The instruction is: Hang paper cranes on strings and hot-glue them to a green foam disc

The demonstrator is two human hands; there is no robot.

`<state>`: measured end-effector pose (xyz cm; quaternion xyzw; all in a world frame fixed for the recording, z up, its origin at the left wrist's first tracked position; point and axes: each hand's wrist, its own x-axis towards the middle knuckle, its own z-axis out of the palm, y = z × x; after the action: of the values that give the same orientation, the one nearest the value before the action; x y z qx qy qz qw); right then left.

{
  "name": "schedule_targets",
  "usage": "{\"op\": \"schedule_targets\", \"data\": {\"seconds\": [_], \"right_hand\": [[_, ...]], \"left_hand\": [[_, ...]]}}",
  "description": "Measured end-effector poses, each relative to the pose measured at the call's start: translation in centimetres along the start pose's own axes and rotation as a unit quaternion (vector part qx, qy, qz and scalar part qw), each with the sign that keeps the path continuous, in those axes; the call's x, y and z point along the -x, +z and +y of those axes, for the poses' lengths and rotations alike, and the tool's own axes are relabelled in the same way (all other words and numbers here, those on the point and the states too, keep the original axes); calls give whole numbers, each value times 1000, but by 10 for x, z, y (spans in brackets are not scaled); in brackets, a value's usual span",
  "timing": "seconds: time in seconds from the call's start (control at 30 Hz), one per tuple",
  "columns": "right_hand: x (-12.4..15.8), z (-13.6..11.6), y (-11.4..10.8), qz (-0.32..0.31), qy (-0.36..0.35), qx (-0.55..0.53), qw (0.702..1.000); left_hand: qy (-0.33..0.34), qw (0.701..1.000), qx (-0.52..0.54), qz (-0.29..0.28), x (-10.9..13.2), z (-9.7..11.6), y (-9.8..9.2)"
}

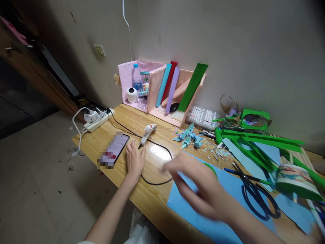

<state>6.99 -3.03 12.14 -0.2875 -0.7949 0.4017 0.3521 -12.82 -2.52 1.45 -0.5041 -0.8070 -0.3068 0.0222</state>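
Observation:
My left hand (135, 159) lies on the wooden table with its fingers stretched out. It is between a phone (114, 150) and a white hot glue gun (148, 134), its fingertips close to the glue gun's handle end. Whether they touch the gun or its black cord (156, 184) is hard to make out. My right hand (200, 186) is raised above a blue mat (185, 217) and smeared by motion. Its fingers are bent, with a gap between forefinger and thumb, and nothing shows in them. Under its wrist, part of a green piece (210, 168) shows.
Black scissors (256, 195) lie on the right, beside green strips (264, 139) and a round decorated drum shape (296, 179). Blue folded paper pieces (190, 137) and boxed markers (203, 117) are farther back. A pink shelf (149, 91) stands against the wall; a power strip (99, 122) is left.

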Motion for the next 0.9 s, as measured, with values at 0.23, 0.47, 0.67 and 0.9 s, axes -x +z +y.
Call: {"op": "schedule_targets", "data": {"seconds": [0.23, 0.47, 0.67, 0.9], "right_hand": [[-92, 108, 84, 81, 294, -214, 928], [-120, 99, 121, 132, 258, -236, 927], [-114, 55, 111, 158, 211, -298, 917], [-71, 4, 26, 204, 138, -430, 868]], "left_hand": [[64, 991, -24, -112, -30, -12, 9], [52, 992, -31, -114, -28, -2, -18], [66, 995, -45, -54, -19, 25, -77], [130, 972, -32, -192, 2, 36, -121]]}}
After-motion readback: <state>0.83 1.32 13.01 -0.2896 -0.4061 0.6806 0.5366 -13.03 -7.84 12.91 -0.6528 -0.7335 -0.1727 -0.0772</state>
